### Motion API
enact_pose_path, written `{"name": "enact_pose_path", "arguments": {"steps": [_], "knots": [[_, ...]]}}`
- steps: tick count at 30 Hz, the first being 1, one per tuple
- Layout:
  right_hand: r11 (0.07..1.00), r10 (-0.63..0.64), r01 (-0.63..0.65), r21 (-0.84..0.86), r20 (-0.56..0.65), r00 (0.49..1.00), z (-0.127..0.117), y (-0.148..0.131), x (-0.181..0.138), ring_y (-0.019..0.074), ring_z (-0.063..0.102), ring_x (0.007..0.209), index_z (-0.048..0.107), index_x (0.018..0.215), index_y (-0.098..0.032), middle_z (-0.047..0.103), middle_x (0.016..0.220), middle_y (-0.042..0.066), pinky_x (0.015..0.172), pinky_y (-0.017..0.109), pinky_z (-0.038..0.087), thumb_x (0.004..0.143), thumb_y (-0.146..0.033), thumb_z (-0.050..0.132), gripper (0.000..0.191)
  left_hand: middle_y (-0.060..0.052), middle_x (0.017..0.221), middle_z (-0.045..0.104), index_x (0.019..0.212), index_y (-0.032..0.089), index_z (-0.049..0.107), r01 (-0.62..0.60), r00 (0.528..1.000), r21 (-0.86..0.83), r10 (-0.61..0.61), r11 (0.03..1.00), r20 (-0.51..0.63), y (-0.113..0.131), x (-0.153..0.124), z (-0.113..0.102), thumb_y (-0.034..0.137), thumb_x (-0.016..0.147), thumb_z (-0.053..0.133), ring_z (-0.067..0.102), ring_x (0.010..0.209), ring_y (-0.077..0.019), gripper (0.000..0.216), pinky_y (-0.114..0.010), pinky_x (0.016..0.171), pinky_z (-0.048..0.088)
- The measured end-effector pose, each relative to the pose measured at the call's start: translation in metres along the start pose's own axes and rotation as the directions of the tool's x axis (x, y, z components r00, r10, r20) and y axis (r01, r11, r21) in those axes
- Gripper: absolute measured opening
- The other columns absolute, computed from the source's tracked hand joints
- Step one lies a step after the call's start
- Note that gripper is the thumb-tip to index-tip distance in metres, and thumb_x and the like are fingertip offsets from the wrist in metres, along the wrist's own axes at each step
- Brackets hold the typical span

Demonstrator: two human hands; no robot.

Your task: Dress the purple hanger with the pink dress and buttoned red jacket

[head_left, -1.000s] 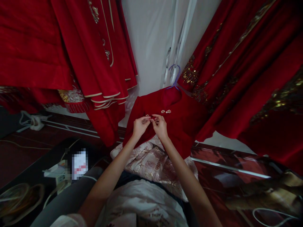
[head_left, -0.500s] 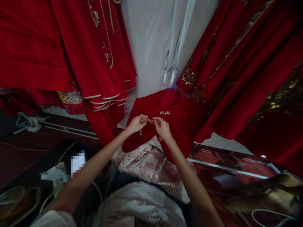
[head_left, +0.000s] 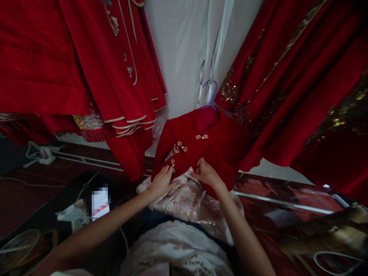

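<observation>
A small red jacket (head_left: 221, 143) on a purple hanger (head_left: 211, 94) lies in front of me, over a pale brocade cloth (head_left: 186, 201). Pearl button clasps (head_left: 202, 136) sit near its collar, with another pair (head_left: 181, 146) lower left. My left hand (head_left: 161, 180) pinches the jacket's lower left edge by a small clasp. My right hand (head_left: 206, 172) grips the lower front edge beside another clasp. Both hands are closed on the red cloth.
Red embroidered gowns hang at the left (head_left: 71, 69) and right (head_left: 301, 88), with a white wall (head_left: 181, 50) between them. A power strip and a blurred card (head_left: 99, 201) lie at the lower left. Cables (head_left: 40, 153) run along the dark floor.
Both hands have dropped from the middle clasp to the jacket's lower edge. The middle clasp now shows uncovered.
</observation>
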State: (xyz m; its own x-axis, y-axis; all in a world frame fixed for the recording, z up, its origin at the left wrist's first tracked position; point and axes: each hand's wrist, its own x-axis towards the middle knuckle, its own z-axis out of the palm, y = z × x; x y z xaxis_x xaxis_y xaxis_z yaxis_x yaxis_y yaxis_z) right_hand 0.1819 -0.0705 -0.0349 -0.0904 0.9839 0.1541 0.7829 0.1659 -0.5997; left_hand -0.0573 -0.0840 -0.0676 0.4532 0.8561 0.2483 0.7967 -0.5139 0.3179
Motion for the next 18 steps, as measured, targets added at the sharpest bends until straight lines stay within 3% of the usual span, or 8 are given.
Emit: {"name": "enact_pose_path", "arguments": {"steps": [2, 4, 8, 9, 12, 14, 18], "knots": [[0.999, 0.039, -0.04, -0.025, -0.024, 0.999, 0.008, -0.002, 0.003, 0.0168, 0.06, 0.069, 0.05, 0.089, -0.018, 0.063, 0.08, 0.005, 0.062, 0.026, 0.042, 0.065, -0.021, 0.071, 0.032, -0.007, 0.098, 0.058, 0.097, 0.02, 0.055, -0.04, 0.999, 0.027, 0.041, 0.999, -0.018, 0.009, 0.007, -0.006, 0.03, 0.09, 0.046, 0.058, 0.092, -0.0219, 0.016, -0.033, 0.081, 0.047], [0.998, 0.027, -0.029, 0.052, 0.032, 0.999, 0.004, 0.002, 0.005, 0.0155, 0.058, 0.067, 0.05, 0.086, -0.019, 0.061, 0.075, 0.002, 0.061, 0.025, 0.041, 0.066, -0.019, 0.067, 0.026, -0.005, 0.092, 0.06, 0.091, 0.021, 0.058, -0.074, 0.996, 0.013, 0.074, 0.997, -0.057, 0.018, 0.013, -0.019, 0.026, 0.091, 0.042, 0.059, 0.085, -0.0188, 0.016, -0.029, 0.076, 0.047], [0.942, -0.097, 0.04, 0.332, 0.158, 0.983, -0.027, 0.023, 0.01, 0.0124, 0.054, 0.063, 0.052, 0.079, -0.019, 0.057, 0.071, -0.002, 0.058, 0.023, 0.04, 0.068, -0.023, 0.064, 0.017, -0.004, 0.089, 0.059, 0.087, 0.02, 0.059, -0.159, 0.962, -0.049, 0.143, 0.986, -0.232, 0.04, 0.015, -0.042, 0.028, 0.093, 0.04, 0.058, 0.08, -0.0144, 0.021, -0.024, 0.075, 0.046], [0.921, -0.118, 0.048, 0.387, 0.157, 0.981, -0.036, 0.027, 0.009, 0.0119, 0.053, 0.063, 0.052, 0.079, -0.019, 0.056, 0.071, -0.002, 0.057, 0.022, 0.04, 0.068, -0.025, 0.064, 0.016, -0.004, 0.091, 0.059, 0.088, 0.02, 0.06, -0.192, 0.957, -0.045, 0.177, 0.98, -0.23, 0.045, 0.015, -0.043, 0.029, 0.094, 0.04, 0.058, 0.081, -0.0141, 0.022, -0.024, 0.075, 0.046], [0.886, -0.113, 0.068, 0.459, 0.071, 0.991, -0.062, 0.034, 0.005, 0.0112, 0.053, 0.065, 0.053, 0.079, -0.018, 0.056, 0.073, -0.001, 0.059, 0.022, 0.042, 0.068, -0.024, 0.063, 0.015, -0.004, 0.092, 0.059, 0.089, 0.021, 0.061, -0.323, 0.946, -0.023, 0.323, 0.946, 0.005, 0.056, 0.011, -0.028, 0.032, 0.093, 0.043, 0.058, 0.08, -0.0141, 0.022, -0.023, 0.073, 0.047], [0.885, -0.082, 0.065, 0.461, 0.016, 0.996, -0.076, 0.03, -0.003, 0.011, 0.054, 0.064, 0.053, 0.08, -0.019, 0.057, 0.073, -0.001, 0.058, 0.022, 0.044, 0.068, -0.022, 0.062, 0.015, -0.006, 0.098, 0.059, 0.098, 0.021, 0.062, -0.386, 0.905, -0.027, 0.385, 0.922, 0.18, 0.056, 0.008, -0.012, 0.031, 0.09, 0.049, 0.059, 0.087, -0.017, 0.018, -0.025, 0.077, 0.048], [0.85, -0.117, 0.031, 0.525, 0.131, 0.984, -0.092, 0.003, -0.023, 0.0083, 0.052, 0.055, 0.051, 0.087, -0.021, 0.057, 0.077, -0.001, 0.046, 0.018, 0.041, 0.069, -0.02, 0.062, 0.021, -0.01, 0.117, 0.057, 0.123, 0.021, 0.057, -0.378, 0.874, -0.14, 0.403, 0.915, 0.271, 0.044, 0.005, 0.002, 0.027, 0.086, 0.055, 0.056, 0.109, -0.0223, 0.037, -0.032, 0.094, 0.046]]}}
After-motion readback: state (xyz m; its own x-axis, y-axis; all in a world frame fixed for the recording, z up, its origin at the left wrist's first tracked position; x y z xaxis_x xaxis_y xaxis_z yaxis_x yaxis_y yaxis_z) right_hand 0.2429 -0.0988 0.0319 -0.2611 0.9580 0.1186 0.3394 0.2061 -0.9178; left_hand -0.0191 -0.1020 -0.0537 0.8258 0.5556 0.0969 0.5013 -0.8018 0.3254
